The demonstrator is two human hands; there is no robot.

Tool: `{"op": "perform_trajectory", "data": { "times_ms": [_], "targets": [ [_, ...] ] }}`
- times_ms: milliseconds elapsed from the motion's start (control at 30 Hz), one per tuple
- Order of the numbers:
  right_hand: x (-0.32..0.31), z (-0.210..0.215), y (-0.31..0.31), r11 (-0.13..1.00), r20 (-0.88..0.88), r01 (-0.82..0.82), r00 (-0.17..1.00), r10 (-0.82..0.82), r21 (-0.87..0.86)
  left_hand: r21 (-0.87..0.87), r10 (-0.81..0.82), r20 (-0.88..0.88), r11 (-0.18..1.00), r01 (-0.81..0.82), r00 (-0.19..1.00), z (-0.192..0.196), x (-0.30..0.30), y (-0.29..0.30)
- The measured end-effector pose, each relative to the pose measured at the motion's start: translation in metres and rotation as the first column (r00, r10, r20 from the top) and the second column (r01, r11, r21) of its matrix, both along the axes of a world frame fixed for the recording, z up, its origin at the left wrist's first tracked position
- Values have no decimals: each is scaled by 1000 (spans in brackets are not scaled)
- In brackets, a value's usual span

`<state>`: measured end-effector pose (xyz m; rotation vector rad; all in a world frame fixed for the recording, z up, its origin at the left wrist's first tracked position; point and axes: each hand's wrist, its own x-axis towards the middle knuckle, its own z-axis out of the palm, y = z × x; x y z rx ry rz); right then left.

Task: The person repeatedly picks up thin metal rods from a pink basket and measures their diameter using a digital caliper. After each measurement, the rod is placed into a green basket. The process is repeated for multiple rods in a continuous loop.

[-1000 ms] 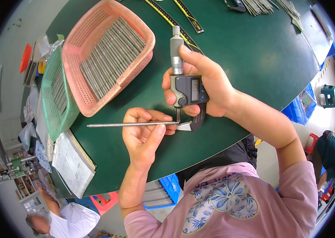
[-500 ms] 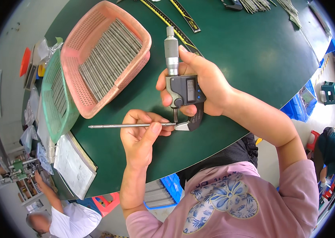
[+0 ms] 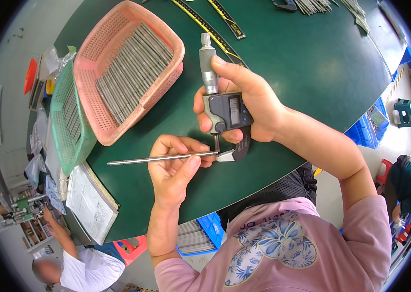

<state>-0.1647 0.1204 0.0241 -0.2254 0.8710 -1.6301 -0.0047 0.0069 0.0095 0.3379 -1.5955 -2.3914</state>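
a slim metal rod lies nearly level in front of you, above the bench, its right end at the measuring gap of a digital micrometer. the spindle comes down from above and the pale anvil sits just below; whether both faces touch the metal is too small to tell.

your left hand pinches the rod between thumb and fingers near that end, leaving the far end free to the left. your right hand wraps the frame, grip closed, thumb against the thimble. the small display faces up, its reading not clear.

as a judgement, the rod looks close to square with the spindle; support its long free end so it doesn't tip, turn the thimble lightly, and don't let the frame's weight lean on the rod.

beyond your hands, to the upper left, a pink basket holds many similar rods, with a green basket beside it. nearer you on the left lies a binder of papers; ahead, a black-and-yellow ruler.
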Motion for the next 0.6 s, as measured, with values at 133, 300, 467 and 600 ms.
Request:
{"op": "perform_trajectory", "data": {
  "times_ms": [133,300,467,600],
  "targets": [
    [0,0,0,1000,1,1,1000,-1,-9,-20,14,7,1000,-14,1000,1,-1,0],
    [1,0,0,1000,-8,2,1000,-2,-28,-62,28,81,998,-23,996,2,0,-2],
    [1,-1,0,1000,15,14,1000,-13,-28,-51,32,66,998,-29,997,2,0,-2],
    [2,-1,1,1000,31,9,999,-9,-19,-49,26,65,999,-23,998,2,1,-4]
  ]
}}
